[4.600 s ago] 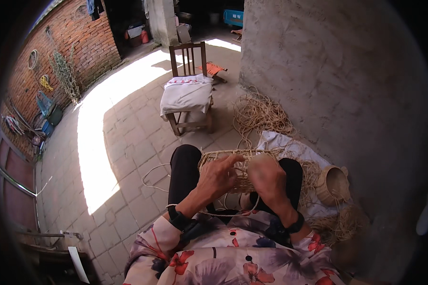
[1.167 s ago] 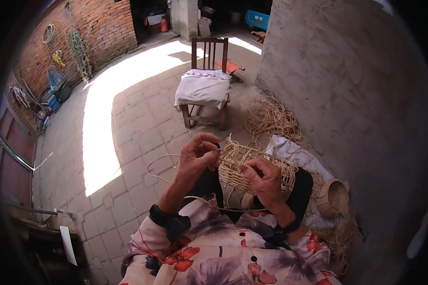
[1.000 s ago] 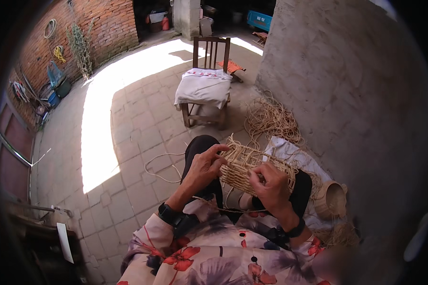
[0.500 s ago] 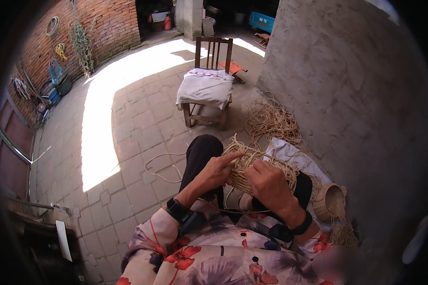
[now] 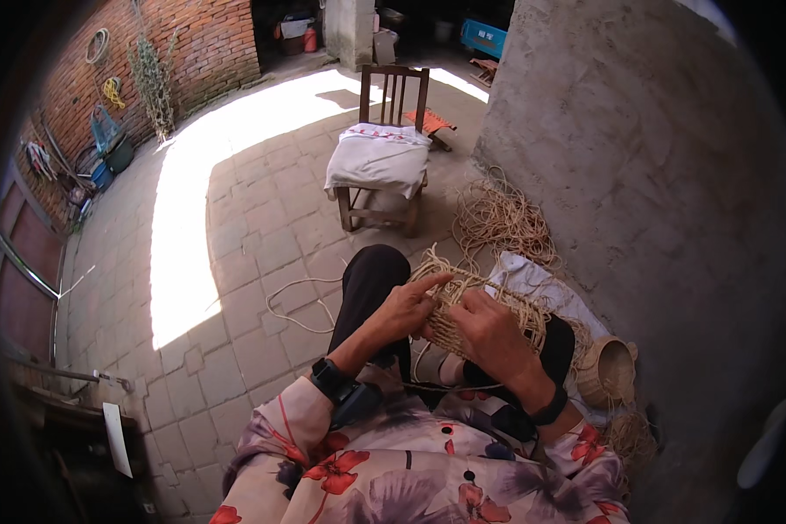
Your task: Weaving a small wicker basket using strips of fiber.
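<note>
Across my lap lies a half-woven piece of tan straw cord [image 5: 529, 316], with loose strands along its far edge. My left hand [image 5: 408, 308] grips its left side, index finger stretched over the top and the other fingers curled at the weave. My right hand [image 5: 492, 335] is closed against the middle of the piece, close to the left fingertip. Whatever strand its fingers pinch is hidden behind the knuckles. A length of cord [image 5: 450, 387] runs below both hands, and another loops on the paving beside my left knee.
A heap of loose cord [image 5: 503, 217] lies by the grey wall [image 5: 637, 157], next to a white cloth [image 5: 520, 272]. To my right a small woven basket [image 5: 609, 371] rests on its side. Ahead stands a wooden chair [image 5: 394, 90] draped with a white cloth [image 5: 377, 162].
Both hands stay at the weave. The right hand has shifted slightly left and up, nearer the left fingertip, its fingers repositioned on the piece.
</note>
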`<state>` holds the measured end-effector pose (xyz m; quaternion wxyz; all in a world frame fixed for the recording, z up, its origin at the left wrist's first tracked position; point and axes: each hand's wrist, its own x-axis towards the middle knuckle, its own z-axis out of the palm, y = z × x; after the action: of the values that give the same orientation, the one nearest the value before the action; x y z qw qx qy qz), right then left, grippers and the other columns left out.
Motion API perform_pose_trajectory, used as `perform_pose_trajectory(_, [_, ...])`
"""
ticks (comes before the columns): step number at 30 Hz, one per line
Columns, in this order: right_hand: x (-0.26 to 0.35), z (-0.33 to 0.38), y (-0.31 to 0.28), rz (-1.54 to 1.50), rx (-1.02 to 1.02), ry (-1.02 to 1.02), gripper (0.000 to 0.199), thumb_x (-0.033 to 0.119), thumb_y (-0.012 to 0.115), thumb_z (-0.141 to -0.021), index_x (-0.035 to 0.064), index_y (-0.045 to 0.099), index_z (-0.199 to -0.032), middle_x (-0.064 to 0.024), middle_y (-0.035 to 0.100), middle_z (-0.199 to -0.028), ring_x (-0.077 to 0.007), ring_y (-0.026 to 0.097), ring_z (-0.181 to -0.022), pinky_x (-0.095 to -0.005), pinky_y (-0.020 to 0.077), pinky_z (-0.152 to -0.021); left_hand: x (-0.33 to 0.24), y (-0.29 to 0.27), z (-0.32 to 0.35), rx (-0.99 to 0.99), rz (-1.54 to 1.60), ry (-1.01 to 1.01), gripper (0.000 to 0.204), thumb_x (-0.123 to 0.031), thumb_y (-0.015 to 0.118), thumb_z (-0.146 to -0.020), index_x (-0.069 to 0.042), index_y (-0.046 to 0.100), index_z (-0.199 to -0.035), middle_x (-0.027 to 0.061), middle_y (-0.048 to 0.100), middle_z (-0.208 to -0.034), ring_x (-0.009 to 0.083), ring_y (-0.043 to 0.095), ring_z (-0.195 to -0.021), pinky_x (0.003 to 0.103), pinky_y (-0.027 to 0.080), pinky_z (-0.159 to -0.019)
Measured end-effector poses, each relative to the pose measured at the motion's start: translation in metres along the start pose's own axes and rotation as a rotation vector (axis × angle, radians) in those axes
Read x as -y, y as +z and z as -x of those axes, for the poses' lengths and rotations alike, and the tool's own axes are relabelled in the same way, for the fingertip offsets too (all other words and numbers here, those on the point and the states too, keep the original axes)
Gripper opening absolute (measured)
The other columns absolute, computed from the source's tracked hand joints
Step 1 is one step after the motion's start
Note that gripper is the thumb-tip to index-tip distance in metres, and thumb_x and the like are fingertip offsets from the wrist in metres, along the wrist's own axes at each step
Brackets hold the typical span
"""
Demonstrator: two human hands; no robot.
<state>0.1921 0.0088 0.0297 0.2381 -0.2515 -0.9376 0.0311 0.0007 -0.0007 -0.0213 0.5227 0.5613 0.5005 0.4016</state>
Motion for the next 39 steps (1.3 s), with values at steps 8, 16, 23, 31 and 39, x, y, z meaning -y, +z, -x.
perform_pose_trajectory(8, [-0.003, 0.006, 0.011, -0.077, -0.154, 0.039, 0.023, 0.005, 0.066, -0.076, 0.0047, 0.061, -0.099, -0.0135, 0.055, -0.092, -0.0315, 0.059, -0.085, -0.0413, 0.0511, -0.074, 0.006, -0.003, 0.003, -0.128, -0.119, 0.003, 0.044, -0.005, 0.057, -0.090, -0.008, 0.054, -0.134, 0.0006, 0.062, -0.079, 0.0071, 0.062, -0.062, 0.024, 0.051, -0.056])
perform_pose_trajectory(16, [-0.053, 0.024, 0.000, -0.525, -0.423, 0.510, 0.024, 0.009, 0.064, -0.087, 0.0007, 0.062, -0.109, -0.0085, 0.058, -0.097, -0.0137, 0.058, -0.078, -0.0282, 0.0484, -0.076, -0.017, 0.024, 0.021, -0.050, 0.425, -0.024, 0.039, -0.003, 0.063, -0.087, -0.004, 0.055, -0.125, 0.0009, 0.061, -0.078, 0.0106, 0.065, -0.070, 0.024, 0.056, -0.063])
perform_pose_trajectory(23, [-0.090, 0.068, 0.013, -0.725, -0.683, 0.651, 0.015, 0.012, 0.062, -0.094, 0.0014, 0.063, -0.105, 0.0007, 0.059, -0.091, -0.0064, 0.052, -0.079, -0.0228, 0.0448, -0.073, -0.003, -0.039, 0.026, -0.217, -0.144, 0.159, 0.032, -0.004, 0.066, -0.081, -0.006, 0.062, -0.113, -0.0056, 0.047, -0.067, 0.0042, 0.042, -0.055, 0.023, 0.033, -0.049])
perform_pose_trajectory(31, [-0.127, 0.138, 0.001, -0.579, -0.747, 0.905, 0.013, 0.013, 0.060, -0.094, 0.0030, 0.065, -0.102, 0.0020, 0.062, -0.082, -0.0061, 0.054, -0.068, -0.0233, 0.0468, -0.063, 0.114, -0.237, 0.089, -0.952, -0.825, -0.159, 0.032, -0.020, 0.072, -0.079, -0.012, 0.066, -0.110, 0.0077, 0.061, -0.066, 0.0203, 0.060, -0.065, 0.037, 0.048, -0.063])
perform_pose_trajectory(39, [-0.149, 0.194, 0.016, -0.655, -0.661, 1.004, 0.014, 0.011, 0.059, -0.093, 0.0020, 0.064, -0.101, 0.0010, 0.061, -0.081, -0.0068, 0.056, -0.069, -0.0239, 0.0485, -0.064, 0.146, -0.449, 0.339, -1.210, -0.989, -0.681, 0.037, -0.013, 0.078, -0.067, 0.001, 0.065, -0.099, 0.0106, 0.065, -0.074, 0.0203, 0.060, -0.062, 0.033, 0.049, -0.056])
